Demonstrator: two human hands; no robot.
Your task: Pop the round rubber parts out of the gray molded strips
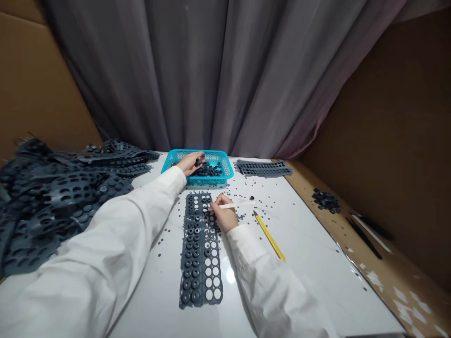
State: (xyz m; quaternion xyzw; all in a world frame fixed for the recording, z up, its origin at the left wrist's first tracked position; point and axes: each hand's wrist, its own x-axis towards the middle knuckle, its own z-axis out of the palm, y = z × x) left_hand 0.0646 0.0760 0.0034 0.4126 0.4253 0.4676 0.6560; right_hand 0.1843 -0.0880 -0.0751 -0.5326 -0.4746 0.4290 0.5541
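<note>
My left hand (191,163) is over the turquoise basket (197,180), its fingers curled around small black rubber parts (198,162). More such parts lie inside the basket. Below it on the table is a dark rubber sheet (202,263) with rows of ring-shaped pieces on the left; many holes on its right side show the white tabletop. My right hand (225,215), closed, grips a slim white stick-like tool (237,204) by one end at the sheet's upper right. The tool's exact kind cannot be made out.
A yellow pencil-like tool (269,235) lies right of the sheet. Another perforated sheet (264,168) is at the back right. Large heaped sheets (70,192) fill the left. Black scraps (326,201) lie on cardboard at the right. Tiny black bits dot the tabletop (299,281).
</note>
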